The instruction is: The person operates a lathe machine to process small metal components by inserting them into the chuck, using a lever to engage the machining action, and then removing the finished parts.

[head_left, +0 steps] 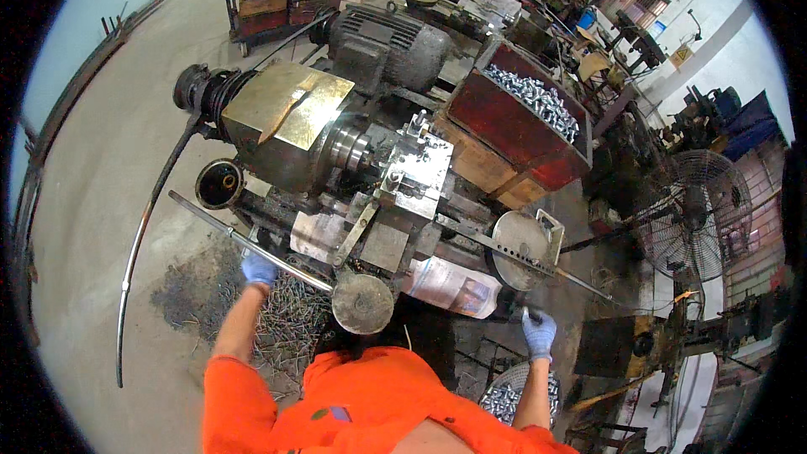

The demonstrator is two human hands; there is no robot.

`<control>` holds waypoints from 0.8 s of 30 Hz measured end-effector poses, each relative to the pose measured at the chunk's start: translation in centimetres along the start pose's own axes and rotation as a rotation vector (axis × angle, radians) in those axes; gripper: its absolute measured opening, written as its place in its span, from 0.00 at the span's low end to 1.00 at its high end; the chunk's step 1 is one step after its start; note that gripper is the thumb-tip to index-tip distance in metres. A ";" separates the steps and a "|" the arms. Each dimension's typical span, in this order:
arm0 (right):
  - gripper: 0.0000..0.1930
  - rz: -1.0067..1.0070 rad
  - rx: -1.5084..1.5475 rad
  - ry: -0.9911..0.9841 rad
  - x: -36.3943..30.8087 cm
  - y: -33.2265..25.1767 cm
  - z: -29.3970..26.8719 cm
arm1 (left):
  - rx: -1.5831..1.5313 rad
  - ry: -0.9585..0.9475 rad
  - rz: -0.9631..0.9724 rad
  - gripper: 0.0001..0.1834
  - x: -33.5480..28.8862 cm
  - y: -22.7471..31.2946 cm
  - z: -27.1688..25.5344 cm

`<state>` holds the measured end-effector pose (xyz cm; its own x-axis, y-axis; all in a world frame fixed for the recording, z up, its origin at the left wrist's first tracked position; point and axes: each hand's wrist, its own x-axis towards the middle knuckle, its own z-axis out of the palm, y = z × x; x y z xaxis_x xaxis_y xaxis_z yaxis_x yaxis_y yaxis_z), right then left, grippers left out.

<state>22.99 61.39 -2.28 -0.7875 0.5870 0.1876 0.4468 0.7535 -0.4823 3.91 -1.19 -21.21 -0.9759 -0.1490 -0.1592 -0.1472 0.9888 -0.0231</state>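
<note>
My left hand (259, 269), in a blue-grey glove, is beside the lathe under a long metal bar (252, 244); its fingers are mostly hidden at the machine's side, so I cannot tell its grip. My right hand (540, 336), gloved alike, is at the lathe's right end with its fingers bent together; what they hold is too small to make out. Between the hands stands the lathe, with its chuck (349, 150) and a shiny tool block (418, 170). A round metal disc (362, 303) sits close to my body.
A red bin (471, 109) of small metal parts stands behind the lathe. Below my right forearm is a basket (486, 395) of similar parts. Metal shavings (282, 328) cover the floor at left. A large fan (693, 214) stands at right, and a motor (388, 46) behind the headstock.
</note>
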 end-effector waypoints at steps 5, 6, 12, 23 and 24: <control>0.14 -0.172 0.180 -0.132 2.8 -10.1 -1.4 | 0.037 -0.101 0.133 0.14 0.7 -1.6 -6.5; 0.13 -0.192 0.253 -0.184 3.2 -11.5 -0.9 | 0.006 -0.121 0.101 0.14 0.2 -1.1 -7.5; 0.16 -0.168 0.749 -0.673 3.8 -25.4 0.9 | -0.229 -0.153 0.023 0.17 -2.7 -3.7 -8.5; 0.20 -0.121 1.124 -0.903 2.7 -34.4 6.9 | -0.390 -0.118 -0.035 0.18 -5.4 -7.7 -10.4; 0.19 -0.162 1.119 -0.885 2.7 -34.0 6.5 | -0.427 -0.084 -0.016 0.18 -5.7 -7.7 -10.6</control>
<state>2.91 35.41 9.09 -0.9825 -0.1685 -0.0795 0.0932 -0.0753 -0.9928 8.85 -7.93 -9.66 -0.9592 -0.1461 -0.2422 -0.2326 0.8947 0.3814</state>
